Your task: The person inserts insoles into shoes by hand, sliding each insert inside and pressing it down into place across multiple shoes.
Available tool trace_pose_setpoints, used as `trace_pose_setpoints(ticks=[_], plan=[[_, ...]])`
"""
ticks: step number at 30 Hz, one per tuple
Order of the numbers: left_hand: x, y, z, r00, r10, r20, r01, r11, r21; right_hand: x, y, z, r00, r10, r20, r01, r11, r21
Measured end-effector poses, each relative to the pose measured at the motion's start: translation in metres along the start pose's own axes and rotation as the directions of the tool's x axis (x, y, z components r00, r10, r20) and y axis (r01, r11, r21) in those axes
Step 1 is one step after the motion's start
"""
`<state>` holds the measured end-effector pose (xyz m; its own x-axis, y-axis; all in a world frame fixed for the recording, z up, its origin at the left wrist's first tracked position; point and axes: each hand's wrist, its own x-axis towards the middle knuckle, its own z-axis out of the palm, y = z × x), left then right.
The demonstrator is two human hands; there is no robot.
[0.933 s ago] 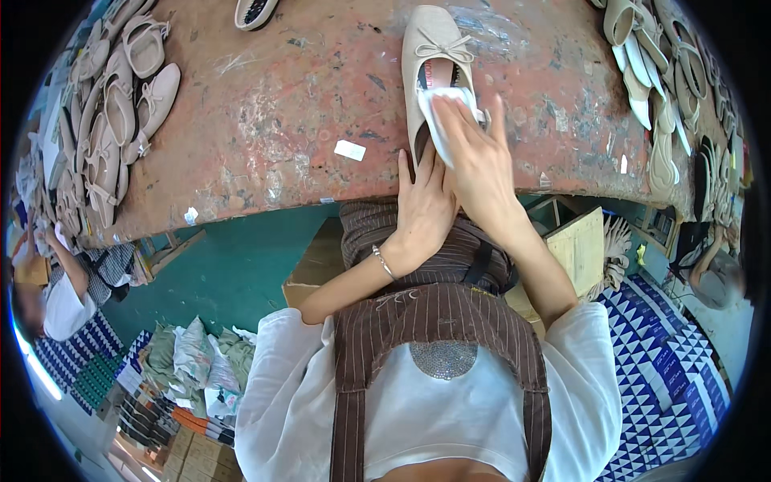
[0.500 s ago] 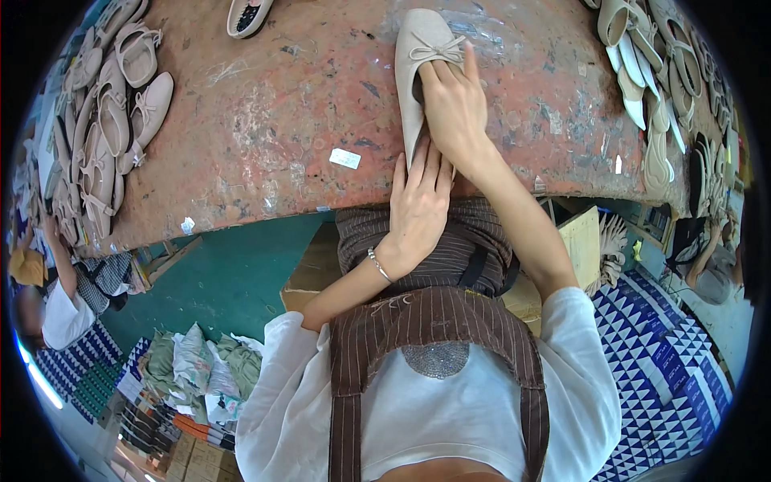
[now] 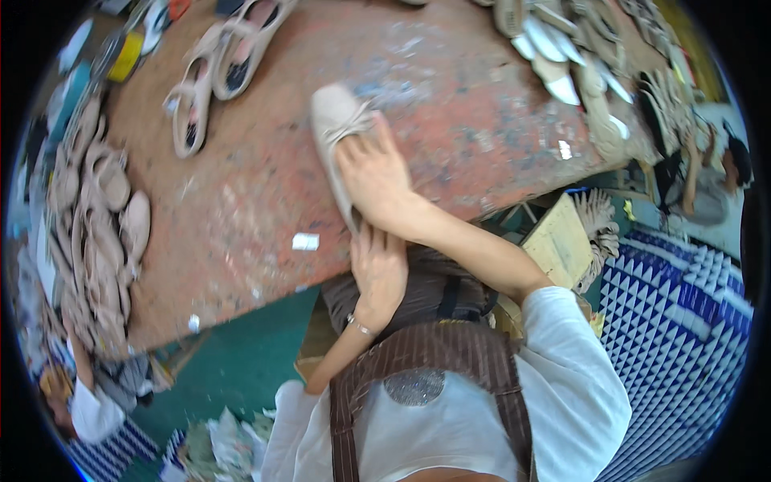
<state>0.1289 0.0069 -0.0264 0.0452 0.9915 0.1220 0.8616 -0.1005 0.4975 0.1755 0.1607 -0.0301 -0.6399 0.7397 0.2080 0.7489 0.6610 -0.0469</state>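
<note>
A beige flat shoe (image 3: 336,112) with a small bow lies on the worn reddish table (image 3: 249,185), its toe pointing away from me and slightly left. My right hand (image 3: 376,181) has its fingers in the shoe's opening, closed on the upper just behind the bow. At the heel end is my left hand (image 3: 379,269), its fingertips against the back of the shoe, partly hidden by the right wrist. The shoe's inside is covered by my right hand.
Beige shoes (image 3: 96,217) are heaped along the left edge. Several strap shoes (image 3: 241,48) lie at the upper left. White sole pieces (image 3: 554,76) and more shoes stand at the upper right. A white label (image 3: 305,242) lies nearby. Another person (image 3: 711,189) is at far right.
My view has turned, so the table edge now slants and more strap shoes show at the upper left. Both hands remain on the shoe, with the right fingers still in its opening.
</note>
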Motion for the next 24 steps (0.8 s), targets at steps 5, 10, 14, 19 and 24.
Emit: trace_pose_setpoints(ticks=[5,10,14,19,24], plan=[[-0.002,-0.003,0.001,0.999,0.037,0.001,-0.037,0.999,0.032,0.023,0.000,-0.025,0.962,-0.056,0.267,0.042,0.997,0.058],[-0.045,-0.048,-0.041,0.966,-0.177,-0.190,0.146,0.975,-0.166,-0.026,0.092,-0.072,0.994,-0.106,0.019,-0.005,0.124,0.992],[-0.039,-0.137,-0.147,0.917,-0.018,-0.398,0.128,0.960,0.249,-0.074,0.258,-0.065,0.443,0.840,-0.313,-0.609,0.538,0.583],[0.087,-0.143,-0.196,0.734,-0.013,-0.679,0.428,0.786,0.447,-0.079,0.389,-0.021,0.156,0.988,0.020,-0.747,0.105,0.657],[0.272,-0.007,-0.056,0.974,0.153,-0.164,-0.195,0.939,-0.281,-0.081,0.359,-0.034,0.279,0.925,0.258,-0.475,-0.101,0.874]])
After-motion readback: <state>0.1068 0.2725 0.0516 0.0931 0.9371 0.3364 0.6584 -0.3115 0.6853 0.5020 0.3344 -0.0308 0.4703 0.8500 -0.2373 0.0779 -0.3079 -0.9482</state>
